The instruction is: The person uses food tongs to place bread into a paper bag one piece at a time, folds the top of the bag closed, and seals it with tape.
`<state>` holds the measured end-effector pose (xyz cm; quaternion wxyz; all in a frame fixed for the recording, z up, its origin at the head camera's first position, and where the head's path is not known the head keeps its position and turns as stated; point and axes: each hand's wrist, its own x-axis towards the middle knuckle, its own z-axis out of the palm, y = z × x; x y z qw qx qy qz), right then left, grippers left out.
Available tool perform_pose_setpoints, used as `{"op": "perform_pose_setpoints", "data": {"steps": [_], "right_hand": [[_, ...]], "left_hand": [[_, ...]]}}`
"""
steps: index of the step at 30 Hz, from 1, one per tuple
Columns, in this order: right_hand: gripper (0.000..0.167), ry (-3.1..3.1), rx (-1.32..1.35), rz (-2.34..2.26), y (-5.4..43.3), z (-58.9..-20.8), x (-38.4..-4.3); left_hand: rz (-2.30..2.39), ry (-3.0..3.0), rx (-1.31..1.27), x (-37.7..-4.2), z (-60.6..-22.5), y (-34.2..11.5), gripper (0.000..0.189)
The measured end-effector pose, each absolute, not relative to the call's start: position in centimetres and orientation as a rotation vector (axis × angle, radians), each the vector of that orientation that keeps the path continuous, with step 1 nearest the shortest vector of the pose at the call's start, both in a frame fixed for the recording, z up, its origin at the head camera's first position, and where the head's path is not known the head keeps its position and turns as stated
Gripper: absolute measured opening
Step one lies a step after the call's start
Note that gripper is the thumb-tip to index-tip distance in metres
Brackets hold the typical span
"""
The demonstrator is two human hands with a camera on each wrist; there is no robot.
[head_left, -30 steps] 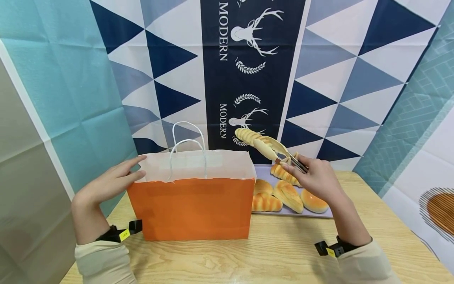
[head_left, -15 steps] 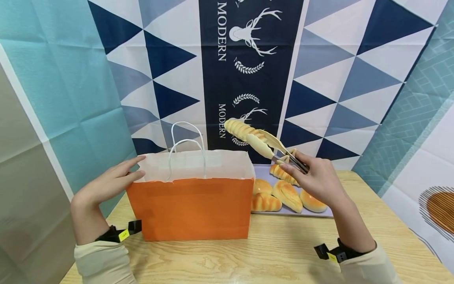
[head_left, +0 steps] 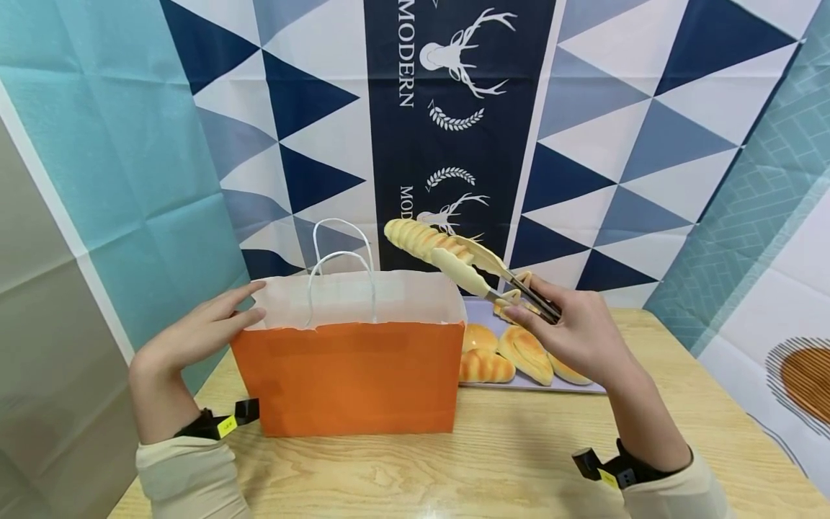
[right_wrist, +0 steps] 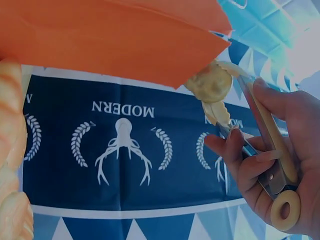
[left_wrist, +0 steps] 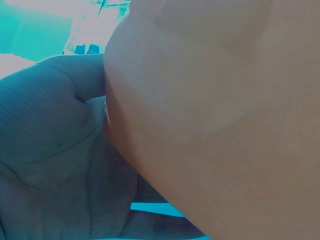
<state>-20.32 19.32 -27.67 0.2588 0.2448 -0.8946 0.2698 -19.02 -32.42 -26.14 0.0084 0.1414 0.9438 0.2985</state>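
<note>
An orange paper bag (head_left: pixel 350 382) with white string handles stands upright, its mouth facing up. My left hand (head_left: pixel 201 328) lies at the bag's left rim, thumb and fingers apart and reaching over the edge; in the left wrist view the bag's side panel (left_wrist: pixel 215 125) hides the fingertips. With my right hand (head_left: pixel 573 328) I grip food tongs (head_left: pixel 515 288), metal with cream-coloured heads and a ring (right_wrist: pixel 286 210) at the end. Between the tong heads sits a long ridged bread roll (head_left: pixel 421 239), raised above the bag's right rim. Only the roll's rounded end shows in the right wrist view.
A lilac tray (head_left: pixel 480 310) with several more breads (head_left: pixel 527 353) stands right of the bag, partly hidden behind it and my right hand. Everything rests on a light wooden table (head_left: pixel 389 476). A patterned cloth backdrop (head_left: pixel 583 108) rises behind.
My right hand has carried the tongs and roll leftward and slightly nearer, from near the bag's right edge to above its right part. My left hand and the bag have stayed in place.
</note>
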Motion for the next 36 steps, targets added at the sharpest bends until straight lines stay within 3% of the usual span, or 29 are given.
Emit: {"op": "perform_pose_setpoints", "data": {"steps": [6,18,36], "right_hand": [[0.035,-2.414,0.738,0.763,18.6,-27.7,-20.0],[0.042,-2.451,0.787,0.772,17.5,-27.9,-19.7],[0.029,-2.417,0.826,0.784,17.4,-27.5,-19.3]], "left_hand": [[0.932,2.945,0.449,-19.1,-26.1,-32.5,0.073],[0.933,2.942,0.453,-19.1,-26.1,-32.5,0.073],[0.944,2.939,0.459,-19.1,-26.0,-32.5,0.073]]}}
